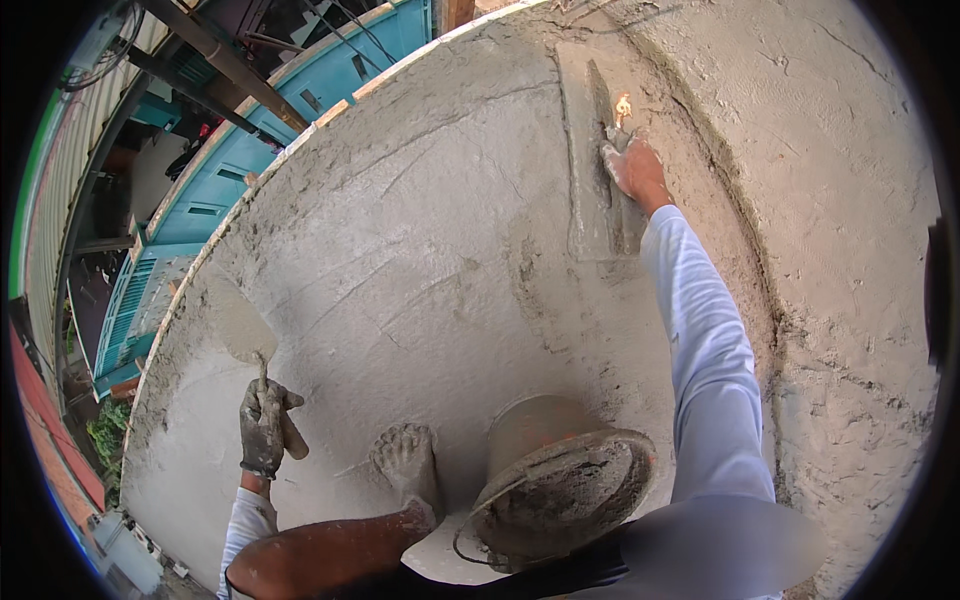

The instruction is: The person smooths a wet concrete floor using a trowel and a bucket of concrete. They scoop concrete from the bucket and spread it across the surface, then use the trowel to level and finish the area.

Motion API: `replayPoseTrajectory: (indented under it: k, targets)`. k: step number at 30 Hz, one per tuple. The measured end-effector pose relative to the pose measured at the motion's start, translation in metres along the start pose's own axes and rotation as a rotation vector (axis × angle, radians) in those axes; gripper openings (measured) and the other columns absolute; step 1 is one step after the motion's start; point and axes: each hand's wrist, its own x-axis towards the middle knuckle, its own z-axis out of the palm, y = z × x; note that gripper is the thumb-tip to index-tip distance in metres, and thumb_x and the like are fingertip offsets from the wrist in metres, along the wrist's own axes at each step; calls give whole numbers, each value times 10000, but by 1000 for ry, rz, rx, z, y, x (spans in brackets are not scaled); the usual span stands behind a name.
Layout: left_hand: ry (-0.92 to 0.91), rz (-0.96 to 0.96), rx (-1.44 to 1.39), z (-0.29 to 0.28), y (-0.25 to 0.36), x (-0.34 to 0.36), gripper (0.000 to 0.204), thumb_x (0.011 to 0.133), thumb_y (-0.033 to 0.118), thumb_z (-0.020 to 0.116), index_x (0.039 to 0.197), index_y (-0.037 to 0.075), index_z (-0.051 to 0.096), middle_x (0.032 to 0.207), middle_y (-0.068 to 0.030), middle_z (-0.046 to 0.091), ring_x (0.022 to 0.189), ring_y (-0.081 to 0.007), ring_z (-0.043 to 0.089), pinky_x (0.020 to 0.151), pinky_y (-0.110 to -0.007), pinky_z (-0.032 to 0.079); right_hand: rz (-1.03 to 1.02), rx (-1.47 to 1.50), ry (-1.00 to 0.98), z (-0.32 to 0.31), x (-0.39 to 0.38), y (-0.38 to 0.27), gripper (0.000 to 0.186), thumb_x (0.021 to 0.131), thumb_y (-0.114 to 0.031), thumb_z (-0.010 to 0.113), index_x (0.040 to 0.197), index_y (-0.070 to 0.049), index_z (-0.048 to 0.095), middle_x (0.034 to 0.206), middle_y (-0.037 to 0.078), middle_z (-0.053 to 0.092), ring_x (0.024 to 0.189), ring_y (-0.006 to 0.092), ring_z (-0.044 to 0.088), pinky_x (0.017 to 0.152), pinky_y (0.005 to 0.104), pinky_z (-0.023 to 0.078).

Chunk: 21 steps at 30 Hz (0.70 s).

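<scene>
My gloved left hand [264, 425] grips a pointed trowel [240, 325] by its handle, the coated blade angled up and left over the grey cement surface [400, 250]. At the upper right, my right hand [635, 170] holds a long rectangular float [590, 220] by its handle, its blade against the cement beside a rough ridge. A mortar-caked bucket [556, 485] with a wire handle sits near the bottom, between my arms. My bare, cement-coated foot [405, 460] is on the surface just left of the bucket.
The slab's curved-looking edge [250, 190] runs along the left, beyond which are teal panels [200, 205], dark poles [225, 65], corrugated roofing [55, 200] and some greenery [110, 445] below. To the right, a textured cement surface [840, 250] lies beyond the ridge.
</scene>
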Motion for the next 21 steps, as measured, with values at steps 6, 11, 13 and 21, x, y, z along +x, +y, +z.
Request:
replayPoseTrajectory:
  k: [6,11,13,21]
  targets:
    - [-45,22,-97,17,-8,14,216,961,253,547,971,40,513,825,-69,583,804,-210,630,812,-370,517,-48,-6,230,26,6,-26,670,877,-463,570,1191,125,492,1084,328,606,1066,437,592,925,461,468]
    - [-68,-35,-84,5,-28,0,298,942,323,586,1012,41,518,868,-86,592,832,-234,635,832,-401,530,-12,-23,41,26,-14,-40,790,868,-419,612,1364,112,303,1192,301,585,1122,432,573,963,456,457]
    - [-41,-20,-139,3,-27,5,287,942,315,589,1008,44,521,876,-89,598,841,-234,634,835,-398,531,-6,-2,119,24,-14,-50,770,867,-414,616,1353,105,320,1168,303,598,1103,431,586,955,462,462]
    - [-72,-48,-143,17,-18,15,335,933,367,599,1031,58,516,880,-56,563,851,-198,604,853,-401,527,-71,-16,-17,24,-39,-71,814,878,-396,605,1431,62,221,1243,287,562,1164,426,547,982,463,441]
